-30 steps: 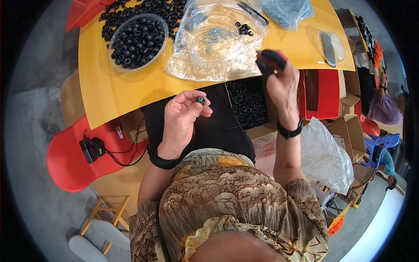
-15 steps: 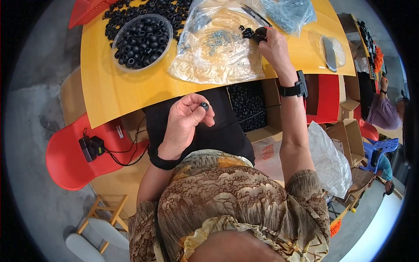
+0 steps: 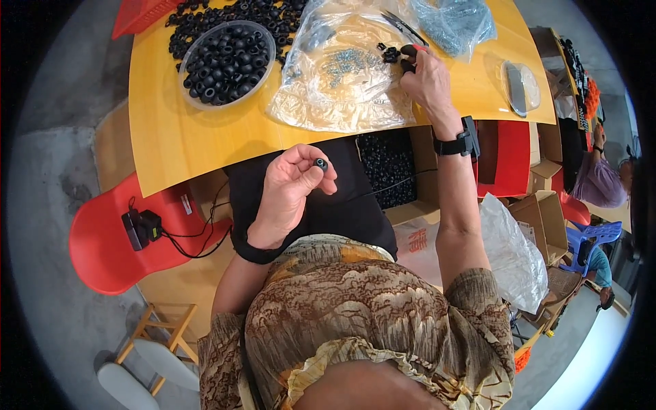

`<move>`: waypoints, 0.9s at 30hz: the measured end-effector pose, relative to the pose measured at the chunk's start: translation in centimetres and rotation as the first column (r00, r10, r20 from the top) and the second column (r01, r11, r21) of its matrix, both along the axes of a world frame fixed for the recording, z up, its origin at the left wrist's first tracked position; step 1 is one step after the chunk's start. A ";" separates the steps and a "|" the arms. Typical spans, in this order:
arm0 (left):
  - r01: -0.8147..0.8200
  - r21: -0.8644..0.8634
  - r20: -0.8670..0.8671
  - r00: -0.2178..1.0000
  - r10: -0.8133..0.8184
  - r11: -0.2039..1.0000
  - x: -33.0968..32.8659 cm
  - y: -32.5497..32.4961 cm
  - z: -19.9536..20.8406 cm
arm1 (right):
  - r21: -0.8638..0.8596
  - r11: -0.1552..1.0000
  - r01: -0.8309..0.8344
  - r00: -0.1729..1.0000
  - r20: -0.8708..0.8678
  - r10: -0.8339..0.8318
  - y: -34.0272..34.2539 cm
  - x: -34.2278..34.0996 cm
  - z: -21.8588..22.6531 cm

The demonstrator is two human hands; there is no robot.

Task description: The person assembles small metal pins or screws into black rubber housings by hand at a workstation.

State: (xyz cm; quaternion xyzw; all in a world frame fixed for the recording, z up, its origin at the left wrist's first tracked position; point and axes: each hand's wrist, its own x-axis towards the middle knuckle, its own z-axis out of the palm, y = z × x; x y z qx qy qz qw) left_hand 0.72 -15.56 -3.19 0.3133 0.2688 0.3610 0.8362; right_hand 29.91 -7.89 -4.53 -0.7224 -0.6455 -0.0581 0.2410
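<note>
Above my lap, my left hand (image 3: 292,188) is closed, pinching a small round black part (image 3: 320,164) with a pale ring at its centre between thumb and fingertips. My right hand (image 3: 429,78) reaches over the table, its thumb and a finger covered by black finger cots and held slightly apart. Just left of those fingertips lies a little heap of small black rings (image 3: 390,55) on a clear plastic bag (image 3: 324,109). Many tiny shiny metal pieces (image 3: 345,65) are scattered on the same bag. Black-bladed scissors or tweezers (image 3: 403,26) lie beyond my right hand.
A clear round tub (image 3: 273,65) of black beads-like parts stands on the yellow table (image 3: 164,137), with more loose ones behind it. A bag of metal pieces (image 3: 454,27) and a clear lid (image 3: 521,89) are at right. Below the table is a box of black parts (image 3: 388,167).
My right hand has shifted slightly toward me, and its covered fingertips have parted beside the small black rings. My left hand keeps its pinch on the round part, nearly still.
</note>
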 end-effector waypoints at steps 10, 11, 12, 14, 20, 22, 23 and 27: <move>-0.052 -0.006 0.015 0.999 0.052 0.999 0.4 -0.4 0.1 | 0.148 0.989 -0.029 0.369 -0.917 0.148 -4.9 -2.2 4.6; -0.069 0.015 0.014 0.998 0.069 0.997 0.6 -0.5 0.2 | 0.223 0.972 -0.071 0.155 -0.961 0.231 -5.7 -3.1 4.3; -0.086 0.036 0.013 0.996 0.086 0.996 0.9 -0.5 0.4 | 0.240 0.968 -0.071 0.031 -0.970 0.243 -6.7 -4.3 4.2; -0.134 0.062 0.006 0.991 0.134 0.989 1.2 -0.7 0.8 | 0.253 0.958 -0.133 -0.157 -0.960 0.231 -8.6 -7.5 4.2; -0.247 0.179 -0.008 0.967 0.253 0.952 2.0 -1.0 2.0 | 0.258 0.931 -0.259 -0.139 -0.964 0.229 -11.5 -12.7 2.8; -0.261 0.212 -0.011 0.963 0.269 0.942 1.9 -1.1 2.0 | 0.259 0.914 -0.314 -0.081 -0.966 0.246 -11.6 -13.5 3.0; -0.277 0.227 -0.008 0.958 0.286 0.934 1.8 -1.2 1.9 | 0.243 0.916 -0.319 -0.031 -0.969 0.246 -11.7 -13.7 3.2; -0.311 0.265 -0.013 0.946 0.325 0.913 1.8 -1.4 1.4 | 0.247 0.901 -0.357 0.112 -0.946 0.304 -11.8 -13.7 3.0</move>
